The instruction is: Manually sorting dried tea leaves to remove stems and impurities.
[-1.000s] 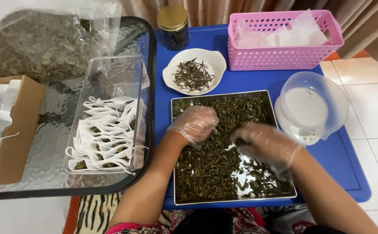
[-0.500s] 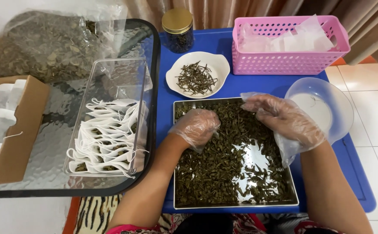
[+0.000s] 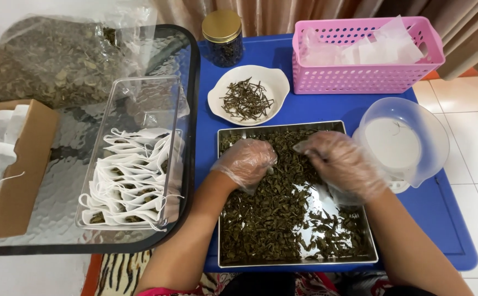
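Observation:
A square metal tray [image 3: 359, 257] on the blue table holds a spread of dried green leaves [image 3: 266, 219]. Both my hands wear clear plastic gloves. My left hand [image 3: 245, 163] rests curled on the leaves at the tray's upper left, fingers bent down into them. My right hand [image 3: 340, 164] lies over the upper right of the tray, fingers curled on the leaves; whether it pinches any is hidden. A white bowl [image 3: 274, 82] of dark stems sits just behind the tray.
A clear bowl on a white scale [image 3: 408, 143] stands right of the tray. A pink basket [image 3: 359, 77] with white sachets and a gold-lidded jar [image 3: 222, 37] are at the back. Left: a clear box of filled tea bags [image 3: 132, 175], cardboard box [image 3: 28, 164], bag of leaves [image 3: 47, 60].
My right hand rose from the tray's middle toward the clear bowl, then came back down onto the leaves at the upper right. My left hand stayed in place.

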